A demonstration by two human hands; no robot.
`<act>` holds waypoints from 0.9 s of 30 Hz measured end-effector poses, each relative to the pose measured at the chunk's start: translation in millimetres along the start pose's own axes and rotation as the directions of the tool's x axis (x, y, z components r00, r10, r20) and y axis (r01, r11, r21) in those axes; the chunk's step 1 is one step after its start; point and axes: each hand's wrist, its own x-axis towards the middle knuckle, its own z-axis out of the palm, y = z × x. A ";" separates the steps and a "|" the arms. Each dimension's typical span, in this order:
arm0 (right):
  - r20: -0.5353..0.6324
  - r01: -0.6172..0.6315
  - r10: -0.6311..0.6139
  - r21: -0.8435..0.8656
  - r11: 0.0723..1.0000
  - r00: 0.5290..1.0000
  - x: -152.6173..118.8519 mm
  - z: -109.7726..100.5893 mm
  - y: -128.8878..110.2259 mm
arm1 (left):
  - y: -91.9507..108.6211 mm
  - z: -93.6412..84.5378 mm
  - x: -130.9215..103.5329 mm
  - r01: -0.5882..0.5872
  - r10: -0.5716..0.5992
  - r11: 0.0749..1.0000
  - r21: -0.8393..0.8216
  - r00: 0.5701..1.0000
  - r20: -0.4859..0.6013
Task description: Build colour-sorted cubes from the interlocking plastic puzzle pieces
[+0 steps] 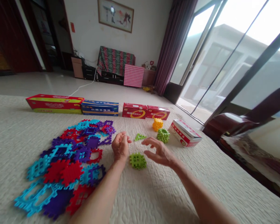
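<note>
My left hand point(120, 145) is curled with the fingers folded in, and no piece shows in it. It hovers between the pile of toy tiles and a green window tile point(137, 161). My right hand point(159, 151) is held with thumb and fingers apart, holding nothing, just right of that tile. Beyond the gap between the hands lies a green triangular piece point(139, 137). A green block built from tiles point(163, 135) stands past my right hand, with a yellow tile block point(157, 124) behind it.
Many interlocking tiles in purple, blue and red, such as a red tile point(71, 172), are heaped at left on the quilted cover point(154, 199). Along the back stand a red-and-green box point(56, 104), a blue box point(100, 108) and two red boxes point(134, 111). A white-and-red box point(185, 133) sits at right.
</note>
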 end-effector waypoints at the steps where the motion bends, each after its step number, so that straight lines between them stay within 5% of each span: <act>1: 0.102 0.001 -0.004 0.022 1.000 0.995 -1.8 3.9 -5.4 | -0.1 0.1 0.1 0.000 0.000 1.000 0.000 1.000 -0.006; 4: 0.236 0.003 -0.008 0.022 1.000 0.972 -6.9 14.3 -14.4 | -2.6 0.1 0.8 -0.013 0.013 1.000 0.011 1.000 0.007; 10: 0.203 -0.005 0.010 -0.027 1.000 0.979 -8.7 22.3 -16.1 | -7.2 -0.9 2.3 -0.038 0.036 0.997 0.063 0.999 0.035; 16: -0.023 0.038 -0.036 0.075 0.996 0.999 -7.7 19.0 -0.2 | -5.8 -0.2 -1.7 -0.088 0.062 0.987 0.134 0.980 0.188; 21: -0.178 0.067 -0.050 0.092 0.994 0.983 -6.0 23.3 15.3 | -6.8 1.1 -6.4 -0.173 0.093 0.970 0.172 0.914 0.394; 27: -0.336 -0.020 0.043 0.070 0.997 0.941 -4.1 34.2 15.8 | -11.4 3.4 -2.9 -0.023 0.006 0.999 0.034 0.899 0.438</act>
